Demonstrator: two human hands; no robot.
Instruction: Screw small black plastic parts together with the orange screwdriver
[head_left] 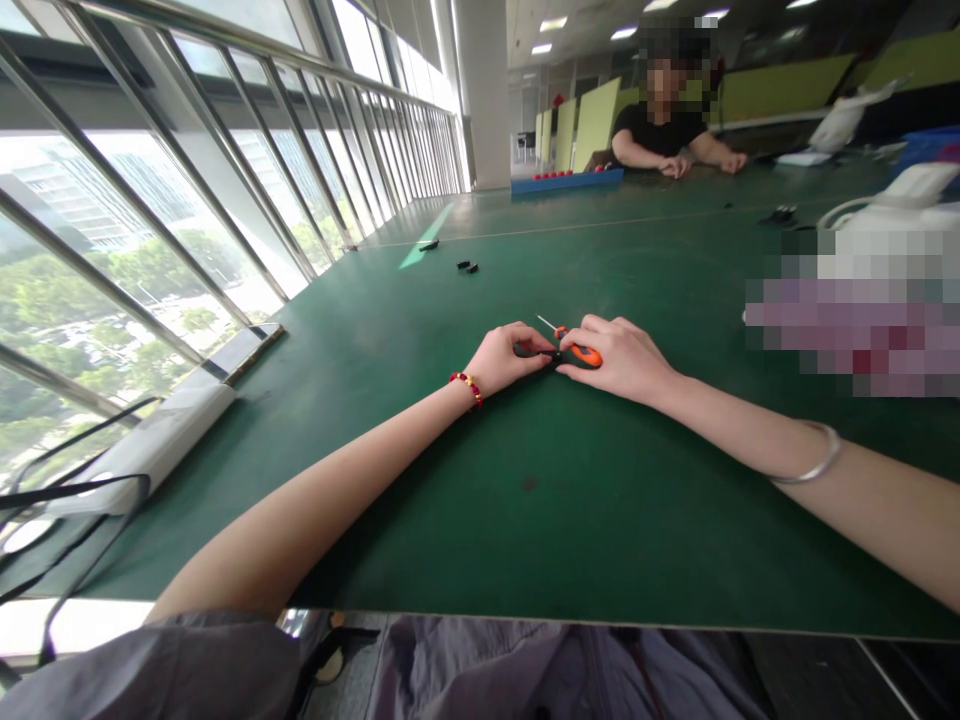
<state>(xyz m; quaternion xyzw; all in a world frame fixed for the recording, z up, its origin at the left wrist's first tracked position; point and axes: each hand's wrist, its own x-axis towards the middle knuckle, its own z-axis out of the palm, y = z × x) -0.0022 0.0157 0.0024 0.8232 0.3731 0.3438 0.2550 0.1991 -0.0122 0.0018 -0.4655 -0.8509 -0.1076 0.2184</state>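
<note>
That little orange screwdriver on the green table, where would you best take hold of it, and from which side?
By the orange handle of the screwdriver, coming from the right, probably. The handle is the thick end and lies under the right hand; the thin metal shaft points up and away to the left, where the left hand pinches a small dark part.

I am looking at what reads as an open-plan office floor turned over to light bench work, high up in a tower. A long green work table [570, 480] is stretching from near me to the far end, where another person [664, 130] is sitting with forearms resting on it. Along the left, a slanted wall of windows [187, 170] is showing treetops and other buildings well below. Far off, yellow-green partition panels [596, 120] are standing in rows, recessed ceiling lights [551, 24] are glowing, and a white column [486, 90] is rising between the windows and the partitions.
</note>
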